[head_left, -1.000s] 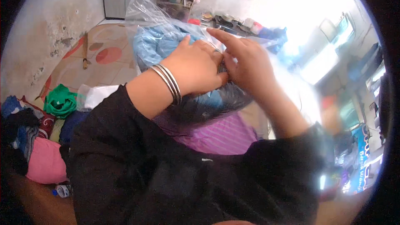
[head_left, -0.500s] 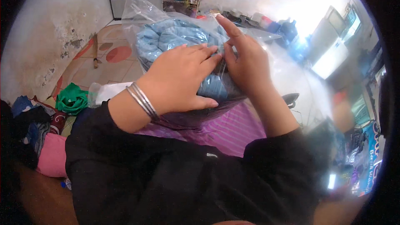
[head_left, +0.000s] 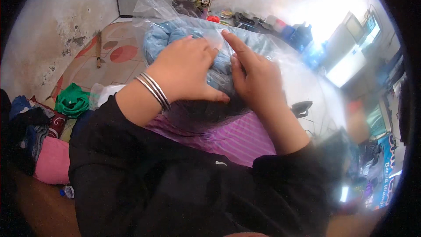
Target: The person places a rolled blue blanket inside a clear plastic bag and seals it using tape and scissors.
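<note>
Since half a second ago my left hand (head_left: 186, 72) has spread flatter; both hands, the right hand (head_left: 254, 77) included, press the crinkly clear plastic bag (head_left: 153, 8) onto soft folded blue cloth (head_left: 164, 39).

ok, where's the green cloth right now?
In the head view the green cloth lies crumpled on the floor at the person's left, beside the clothes pile and left of the left hand.
</note>
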Tool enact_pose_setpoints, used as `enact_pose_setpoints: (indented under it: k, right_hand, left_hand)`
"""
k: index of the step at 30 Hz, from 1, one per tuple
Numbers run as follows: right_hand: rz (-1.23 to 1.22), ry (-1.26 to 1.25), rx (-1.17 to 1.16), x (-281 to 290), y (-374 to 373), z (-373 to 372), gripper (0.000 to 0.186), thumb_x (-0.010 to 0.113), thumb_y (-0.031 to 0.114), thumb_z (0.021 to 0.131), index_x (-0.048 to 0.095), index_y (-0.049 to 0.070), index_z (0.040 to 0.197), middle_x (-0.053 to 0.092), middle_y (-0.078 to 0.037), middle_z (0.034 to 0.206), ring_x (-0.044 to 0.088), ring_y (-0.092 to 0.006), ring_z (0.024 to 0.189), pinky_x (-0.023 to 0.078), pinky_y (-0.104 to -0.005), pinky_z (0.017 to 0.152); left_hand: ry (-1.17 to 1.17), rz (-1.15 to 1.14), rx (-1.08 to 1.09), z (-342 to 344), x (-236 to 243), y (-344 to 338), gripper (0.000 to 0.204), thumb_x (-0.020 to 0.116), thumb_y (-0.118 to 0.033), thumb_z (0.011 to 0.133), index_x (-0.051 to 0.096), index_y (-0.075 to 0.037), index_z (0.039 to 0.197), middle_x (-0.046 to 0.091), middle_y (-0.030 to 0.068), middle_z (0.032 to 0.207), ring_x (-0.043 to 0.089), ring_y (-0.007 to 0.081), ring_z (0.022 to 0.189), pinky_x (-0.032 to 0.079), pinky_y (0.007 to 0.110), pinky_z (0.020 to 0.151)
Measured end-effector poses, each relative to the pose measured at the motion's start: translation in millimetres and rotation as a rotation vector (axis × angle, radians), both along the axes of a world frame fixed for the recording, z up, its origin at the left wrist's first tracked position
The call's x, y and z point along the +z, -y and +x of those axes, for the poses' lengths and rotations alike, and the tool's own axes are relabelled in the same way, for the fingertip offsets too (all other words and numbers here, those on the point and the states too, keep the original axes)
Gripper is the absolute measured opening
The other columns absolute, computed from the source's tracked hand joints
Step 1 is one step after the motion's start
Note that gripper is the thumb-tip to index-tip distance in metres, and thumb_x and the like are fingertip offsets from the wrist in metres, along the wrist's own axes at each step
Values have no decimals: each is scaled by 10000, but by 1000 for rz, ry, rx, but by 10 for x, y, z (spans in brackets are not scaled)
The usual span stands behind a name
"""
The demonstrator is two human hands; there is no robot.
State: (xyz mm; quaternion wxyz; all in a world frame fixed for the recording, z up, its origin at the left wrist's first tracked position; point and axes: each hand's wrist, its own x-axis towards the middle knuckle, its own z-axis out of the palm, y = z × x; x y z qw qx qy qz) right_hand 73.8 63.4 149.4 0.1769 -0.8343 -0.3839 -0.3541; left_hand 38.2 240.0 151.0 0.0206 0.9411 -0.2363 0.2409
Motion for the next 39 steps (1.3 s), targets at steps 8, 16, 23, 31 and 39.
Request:
enact_pose_setpoints:
  k: [8,16,23,31,39]
  right_hand:
    - [42,144,88,-118,64,135,527,550,91,780,478,216,1287,572,-77,574,570,-260,494,440,-392,446]
    - [43,-7,-4,-66,84,83,488,489,65,843,456,187,1315,651,-121,736,652,-289,661,504,-391,613]
    - [173,-82,21,-88,87,67,533,448,78,880,328,151,1395,664,-150,790,667,-288,699,516,-366,670]
    - [244,-154,82,-72,172,63,567,518,95,847,344,148,1384,639,-150,741,637,-275,652,496,-369,610]
    - [210,-132,420,873,-91,375,212,700,234,763,683,63,888,664,-55,790,607,-125,713,478,-268,623]
  left_hand:
    - [142,-85,186,262,-115,-989,590,497,-444,863,499,6,1245,480,192,1303,429,313,1236,298,371,1051]
    - [371,-173,90,-174,80,-964,334,646,-342,784,633,-44,936,652,122,971,598,282,946,447,377,857]
    - [352,71,-221,-78,119,67,584,671,-461,712,565,-40,1102,553,125,1183,517,271,1112,373,399,979]
    - [130,-135,-166,-138,-183,107,675,706,-399,687,503,-11,1201,519,136,1240,479,293,1176,377,426,992]
    - [185,-154,-195,-136,-209,57,608,727,-328,667,538,-28,1162,538,123,1192,500,285,1131,401,399,955]
